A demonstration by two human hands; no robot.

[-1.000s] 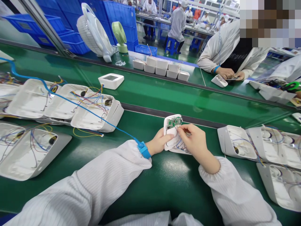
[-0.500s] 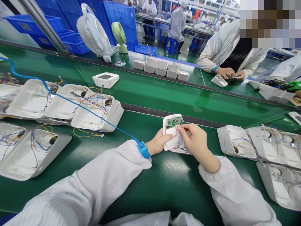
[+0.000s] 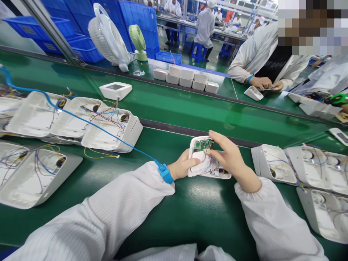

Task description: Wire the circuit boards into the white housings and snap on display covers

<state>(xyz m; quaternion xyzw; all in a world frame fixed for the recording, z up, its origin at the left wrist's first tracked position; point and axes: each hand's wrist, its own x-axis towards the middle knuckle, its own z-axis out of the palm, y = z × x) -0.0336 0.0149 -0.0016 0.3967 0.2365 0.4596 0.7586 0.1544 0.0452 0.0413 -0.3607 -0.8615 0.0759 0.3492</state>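
White plastic housing [image 3: 198, 159], opened and lying on the green bench [image 3: 195, 210] near its far edge, with a small green circuit board [image 3: 204, 144] seated in its upper end and thin coloured wires [image 3: 210, 167] running across its lower half. Left hand [image 3: 182, 167]: fingers curled around the housing's left edge, thumb pressed on the inner face. Right hand [image 3: 231, 159]: fingers fairly spread, fingertips resting on the housing just beside the circuit board and over the wires; whether they pinch a wire cannot be told. A blue wrist strap [image 3: 165, 173] sits on the left wrist, its blue cord [image 3: 89, 124] leading away to the left.

To the left, open white shells [image 3: 106, 134] with loose wiring lie overlapped in a row; more wired shells [image 3: 274, 166] lie to the right. A closed white unit [image 3: 115, 90] rests on the green conveyor belt [image 3: 190, 108] beyond. On the far bench stand a white fan [image 3: 108, 36], a small green fan [image 3: 139, 41] and a cluster of white boxes [image 3: 187, 80]. A co-worker's hands [image 3: 265, 84] rest on another white part [image 3: 253, 93] across the belt.
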